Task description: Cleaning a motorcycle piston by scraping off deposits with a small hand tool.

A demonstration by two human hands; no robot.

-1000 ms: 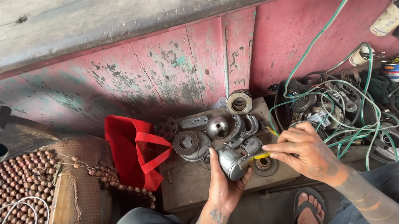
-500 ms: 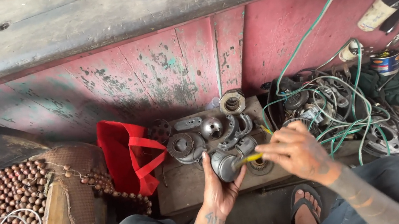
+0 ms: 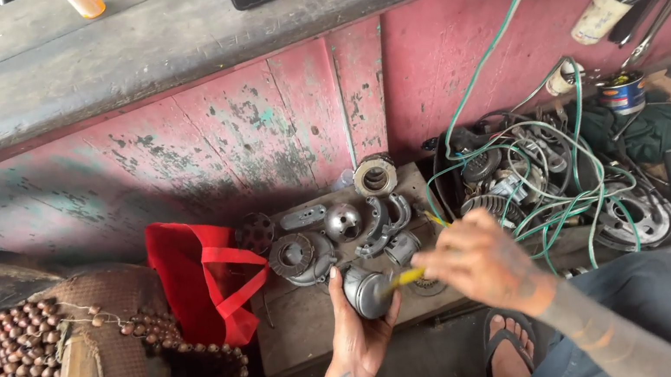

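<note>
While my left hand (image 3: 356,334) cups the small grey metal housing (image 3: 365,289) from below, palm up, the part sits steady with its open face turned toward my right hand (image 3: 479,260), which I judge is why it is held low over the wooden board (image 3: 303,333) rather than left lying on it. The left grip is closed around the housing, thumb on its near side and fingers wrapping underneath. My right grip is narrow, pinched on a yellow-handled tool (image 3: 405,278) whose tip meets the housing's right side; the hand is blurred, so I cannot tell exactly how the fingers sit. Just beyond the left grip, on the board, lie loose metal parts: a round disc (image 3: 292,256), a shiny dome (image 3: 342,221), curved brackets (image 3: 383,218) and a ring-shaped piece (image 3: 375,176) furthest away, all within easy reach. To the left of the grip stands a red bag (image 3: 194,274); to the right of the right grip spreads a tangle of green wire (image 3: 562,183) over more parts.
</note>
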